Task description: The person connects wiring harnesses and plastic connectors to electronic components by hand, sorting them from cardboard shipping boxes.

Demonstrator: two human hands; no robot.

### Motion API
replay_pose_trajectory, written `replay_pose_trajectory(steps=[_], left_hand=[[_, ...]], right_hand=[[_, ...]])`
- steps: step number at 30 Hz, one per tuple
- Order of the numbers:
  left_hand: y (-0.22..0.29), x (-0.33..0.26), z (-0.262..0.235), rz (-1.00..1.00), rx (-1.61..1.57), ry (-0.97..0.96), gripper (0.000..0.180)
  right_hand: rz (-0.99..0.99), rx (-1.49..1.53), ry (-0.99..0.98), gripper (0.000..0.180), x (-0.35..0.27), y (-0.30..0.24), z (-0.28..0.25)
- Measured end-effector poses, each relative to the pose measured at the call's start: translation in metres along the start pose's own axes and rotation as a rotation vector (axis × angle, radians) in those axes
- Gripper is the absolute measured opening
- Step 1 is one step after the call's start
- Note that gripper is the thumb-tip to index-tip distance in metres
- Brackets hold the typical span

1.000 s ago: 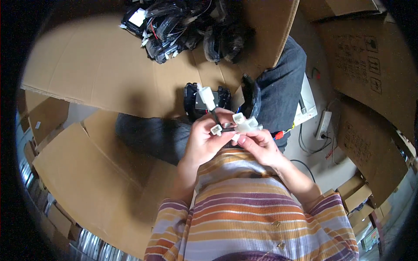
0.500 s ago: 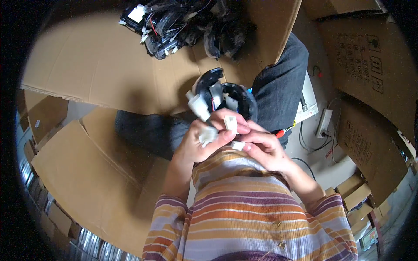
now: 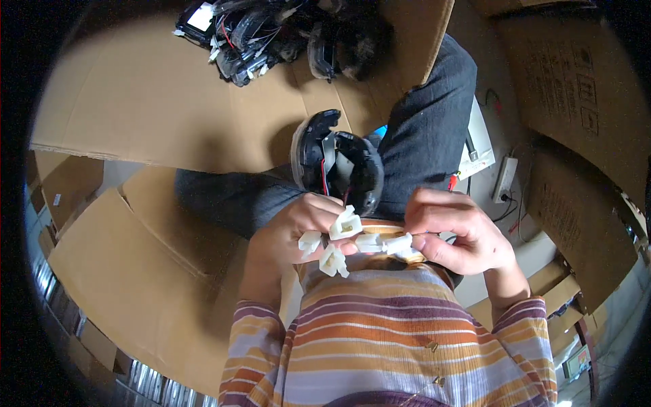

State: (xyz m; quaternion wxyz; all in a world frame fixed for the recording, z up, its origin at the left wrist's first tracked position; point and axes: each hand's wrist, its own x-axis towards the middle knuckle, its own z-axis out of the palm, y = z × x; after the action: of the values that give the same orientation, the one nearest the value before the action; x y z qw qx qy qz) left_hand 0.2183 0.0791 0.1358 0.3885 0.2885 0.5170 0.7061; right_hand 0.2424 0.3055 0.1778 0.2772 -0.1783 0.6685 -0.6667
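Observation:
My left hand [image 3: 298, 220] is closed on a bunch of white plastic wire connectors, among them an open-ended connector [image 3: 346, 224] and another below it [image 3: 333, 261]. To the right, one more white connector [image 3: 368, 243] sticks out from its fingertips. My right hand [image 3: 461, 230] pinches a small white connector [image 3: 399, 244] end to end with that one; whether they are fully mated cannot be made out. Just beyond my left hand a round black plastic housing [image 3: 369, 176] stands opened, with red wires and a metal piece inside.
A cardboard sheet [image 3: 156, 102] covers the work surface ahead, with a heap of black wired housings [image 3: 271, 41] at its far side. My jeans-clad leg [image 3: 434, 115] is at the right. Beyond it are a power strip [image 3: 505, 180], cables and large cartons [image 3: 563, 88].
My right hand has moved right, away from my left, and now pinches a connector in line with one from the bunch. The bunch has shifted slightly lower; the black housing shows more plainly.

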Motion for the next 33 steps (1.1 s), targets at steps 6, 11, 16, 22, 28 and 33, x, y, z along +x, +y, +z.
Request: replay_pose_trajectory(steps=[6, 11, 16, 22, 28, 33], left_hand=[[0.001, -0.005, -0.004, -0.024, 0.102, -0.088, 0.022], [0.005, -0.004, -0.002, -0.121, 0.196, -0.109, 0.022], [-0.003, 0.003, 0.000, -0.158, 0.167, -0.002, 0.013], [0.007, 0.000, 0.011, -0.305, 0.109, 0.201, 0.008], [0.010, -0.008, 0.021, -0.316, -0.025, 0.351, 0.035], [0.016, -0.006, 0.017, -0.316, -0.250, 0.266, 0.018]], right_hand=[[0.034, -0.151, 0.019, 0.005, 0.000, -0.008, 0.007], [0.014, -0.341, 0.070, 0.006, 0.000, -0.012, 0.010], [0.047, -0.371, 0.101, 0.005, 0.003, -0.005, 0.012], [0.056, -0.289, 0.134, 0.009, 0.006, -0.002, 0.002], [0.142, -0.196, 0.194, 0.007, -0.004, 0.000, -0.006], [0.096, -0.138, 0.113, 0.004, 0.001, -0.005, -0.001]])
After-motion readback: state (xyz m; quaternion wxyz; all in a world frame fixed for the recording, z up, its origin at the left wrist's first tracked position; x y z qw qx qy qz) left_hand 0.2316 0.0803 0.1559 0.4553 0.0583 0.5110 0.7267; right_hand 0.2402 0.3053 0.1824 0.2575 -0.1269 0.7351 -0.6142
